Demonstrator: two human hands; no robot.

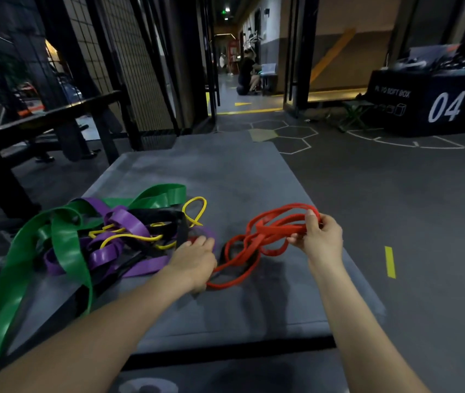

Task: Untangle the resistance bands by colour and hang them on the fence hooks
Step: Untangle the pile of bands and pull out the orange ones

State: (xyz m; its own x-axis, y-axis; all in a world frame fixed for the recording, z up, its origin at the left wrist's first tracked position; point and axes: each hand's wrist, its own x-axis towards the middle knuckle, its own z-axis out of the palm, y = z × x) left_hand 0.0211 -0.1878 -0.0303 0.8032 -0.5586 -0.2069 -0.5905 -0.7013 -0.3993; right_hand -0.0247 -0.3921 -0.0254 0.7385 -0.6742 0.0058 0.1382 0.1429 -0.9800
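Red bands [257, 245] lay right of the mixed pile [106, 236] on the mat [225, 171] | our right hand [320, 239] pinched their far end | left hand [194, 260], grip curled at the pile-side end | long axis ran hand to hand.

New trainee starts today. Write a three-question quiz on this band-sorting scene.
1. True or false: the right hand grips the red bands.
2. Which colour is the widest band in the pile: A yellow, B green, C red?
3. Where is the left hand?

Key:
1. True.
2. B, the green band.
3. Between the tangled pile and the red bands, on the grey mat; its grip is hidden.
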